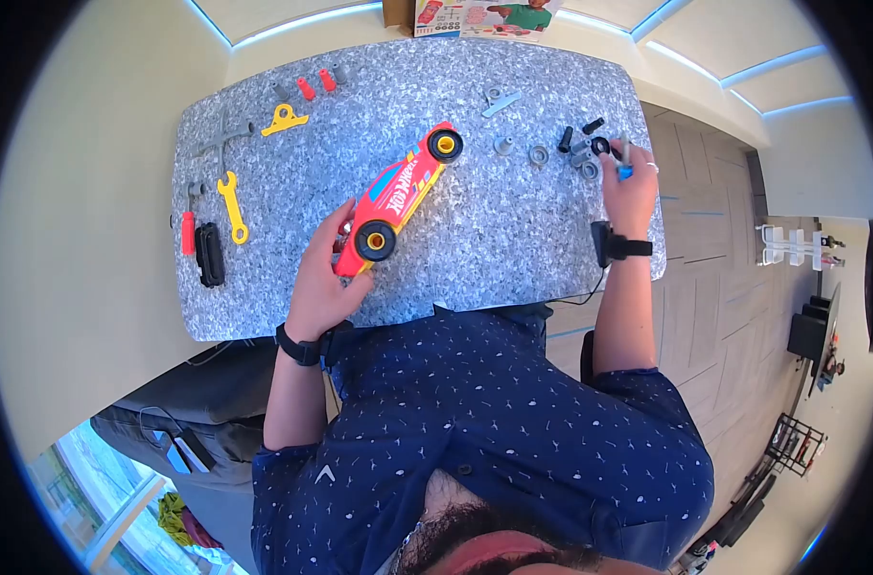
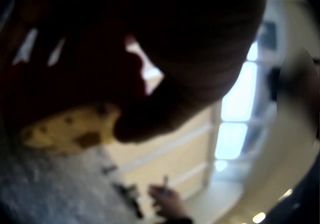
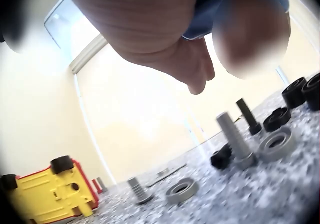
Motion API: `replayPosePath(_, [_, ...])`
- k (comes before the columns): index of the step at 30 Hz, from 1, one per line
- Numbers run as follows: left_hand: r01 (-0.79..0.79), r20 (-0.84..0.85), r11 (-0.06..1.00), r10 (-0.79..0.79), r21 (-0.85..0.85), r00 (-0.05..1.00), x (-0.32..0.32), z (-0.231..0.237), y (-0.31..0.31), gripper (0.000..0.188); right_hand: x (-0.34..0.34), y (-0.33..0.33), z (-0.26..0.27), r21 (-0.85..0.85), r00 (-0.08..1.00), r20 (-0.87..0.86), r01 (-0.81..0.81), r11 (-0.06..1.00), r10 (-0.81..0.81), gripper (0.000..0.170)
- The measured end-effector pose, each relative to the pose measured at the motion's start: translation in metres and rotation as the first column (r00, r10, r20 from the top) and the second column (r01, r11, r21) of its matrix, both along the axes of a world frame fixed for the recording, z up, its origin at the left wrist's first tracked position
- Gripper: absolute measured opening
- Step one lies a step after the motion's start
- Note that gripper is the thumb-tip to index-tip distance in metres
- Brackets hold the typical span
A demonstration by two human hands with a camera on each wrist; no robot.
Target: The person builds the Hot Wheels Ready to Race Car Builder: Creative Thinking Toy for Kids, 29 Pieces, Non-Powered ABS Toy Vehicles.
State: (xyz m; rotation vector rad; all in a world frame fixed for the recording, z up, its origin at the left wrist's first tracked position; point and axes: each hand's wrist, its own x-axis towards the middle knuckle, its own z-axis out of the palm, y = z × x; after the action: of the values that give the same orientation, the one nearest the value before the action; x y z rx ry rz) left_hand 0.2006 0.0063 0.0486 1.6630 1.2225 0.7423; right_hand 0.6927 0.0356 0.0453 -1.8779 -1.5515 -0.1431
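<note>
My left hand (image 1: 323,278) grips the rear end of a red toy car (image 1: 398,196) with "Hot Wheels" lettering and black wheels. The car is tipped on its side, and its yellow underside (image 3: 52,196) shows in the right wrist view. At the table's right, my right hand (image 1: 630,201) holds a blue and grey piece (image 1: 625,172), mostly hidden by the fingers, so I cannot tell its kind. Close by lie a black ring (image 1: 600,145), black bolts (image 1: 593,126) and grey rings (image 3: 182,190). A grey bolt (image 3: 235,139) stands upright below that hand.
On the table's left are a yellow wrench (image 1: 231,206), a yellow bracket (image 1: 284,120), a grey cross-shaped piece (image 1: 223,144), a red-handled tool (image 1: 188,233) and a black case (image 1: 208,254). Red pieces (image 1: 307,88) and a light grey bracket (image 1: 500,102) lie toward the back, before a printed box (image 1: 484,19).
</note>
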Motion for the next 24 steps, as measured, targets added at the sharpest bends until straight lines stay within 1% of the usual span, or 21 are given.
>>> replayPosePath(3, [0.100, -0.092, 0.980, -0.085, 0.170, 0.992, -0.007, 0.005, 0.008, 0.081, 0.021, 0.020, 0.006, -0.083, 1.000, -0.006, 0.014, 0.996, -0.015, 0.042])
replayPosePath(4, [0.116, -0.104, 0.976, -0.098, 0.185, 0.990, -0.009, 0.005, 0.011, 0.079, 0.029, 0.030, 0.008, -0.116, 1.000, -0.003, 0.012, 0.993, -0.012, 0.044])
replayPosePath(5, [0.134, -0.117, 0.970, -0.112, 0.201, 0.987, -0.010, 0.006, 0.015, 0.077, 0.038, 0.043, 0.002, -0.071, 0.990, 0.127, -0.059, 0.996, 0.068, 0.046])
replayPosePath(8, [0.150, -0.155, 0.960, -0.116, 0.235, 0.981, -0.010, 0.009, 0.018, 0.075, 0.046, 0.070, -0.002, -0.267, 0.985, 0.170, 0.012, 0.964, 0.035, 0.048])
replayPosePath(9, [0.145, -0.167, 0.959, -0.106, 0.244, 0.980, -0.011, 0.010, 0.018, 0.074, 0.044, 0.075, 0.000, -0.310, 0.988, 0.143, -0.004, 0.951, 0.051, 0.040])
replayPosePath(12, [0.112, -0.246, 0.960, -0.047, 0.255, 0.968, -0.004, 0.018, 0.013, 0.078, 0.044, 0.086, 0.000, -0.402, 0.987, 0.139, -0.014, 0.915, 0.077, 0.028])
replayPosePath(13, [0.102, -0.238, 0.963, -0.041, 0.251, 0.970, -0.003, 0.018, 0.011, 0.081, 0.043, 0.086, 0.002, -0.295, 0.980, 0.164, -0.062, 0.954, 0.115, 0.019])
replayPosePath(14, [0.093, -0.230, 0.965, -0.035, 0.246, 0.973, -0.003, 0.017, 0.011, 0.084, 0.038, 0.084, 0.010, -0.269, 0.993, 0.085, -0.058, 0.961, 0.084, 0.019])
replayPosePath(16, [0.087, -0.242, 0.964, -0.024, 0.253, 0.970, -0.004, 0.017, 0.009, 0.089, 0.029, 0.081, 0.023, -0.081, 0.997, 0.061, -0.040, 0.996, 0.045, 0.012])
replayPosePath(17, [0.093, -0.263, 0.960, -0.021, 0.264, 0.965, -0.004, 0.019, 0.008, 0.091, 0.018, 0.075, 0.036, -0.071, 0.984, -0.165, -0.075, 0.995, 0.063, 0.010])
replayPosePath(18, [0.103, -0.283, 0.956, -0.022, 0.275, 0.959, -0.005, 0.020, 0.007, 0.093, 0.006, 0.068, 0.049, -0.057, 0.921, -0.382, -0.103, 0.993, 0.074, 0.008])
replayPosePath(19, [0.102, -0.274, 0.955, -0.023, 0.278, 0.962, -0.005, 0.021, 0.008, 0.094, -0.011, 0.058, 0.062, -0.038, 0.811, -0.579, -0.124, 0.992, 0.079, 0.006])
replayPosePath(20, [0.103, -0.264, 0.954, -0.027, 0.281, 0.964, -0.005, 0.022, 0.009, 0.096, -0.036, 0.046, 0.074, 0.042, 0.687, -0.696, -0.252, 0.967, 0.209, 0.005])
replayPosePath(21, [0.109, -0.255, 0.952, -0.034, 0.285, 0.966, -0.005, 0.023, 0.009, 0.097, -0.069, 0.033, 0.081, 0.139, 0.531, -0.783, -0.357, 0.924, 0.323, 0.007])
replayPosePath(22, [0.113, -0.250, 0.950, -0.038, 0.291, 0.968, -0.004, 0.026, 0.009, 0.097, -0.103, 0.023, 0.081, 0.182, 0.459, -0.810, -0.395, 0.901, 0.365, 0.023])
replayPosePath(23, [0.118, -0.245, 0.947, -0.044, 0.298, 0.969, -0.002, 0.029, 0.009, 0.096, -0.132, 0.013, 0.085, 0.163, 0.443, -0.796, -0.499, 0.851, 0.412, 0.040])
replayPosePath(24, [0.125, -0.240, 0.945, -0.051, 0.303, 0.969, -0.001, 0.032, 0.009, 0.096, -0.153, 0.007, 0.076, 0.163, 0.420, -0.777, -0.587, 0.793, 0.470, 0.040])
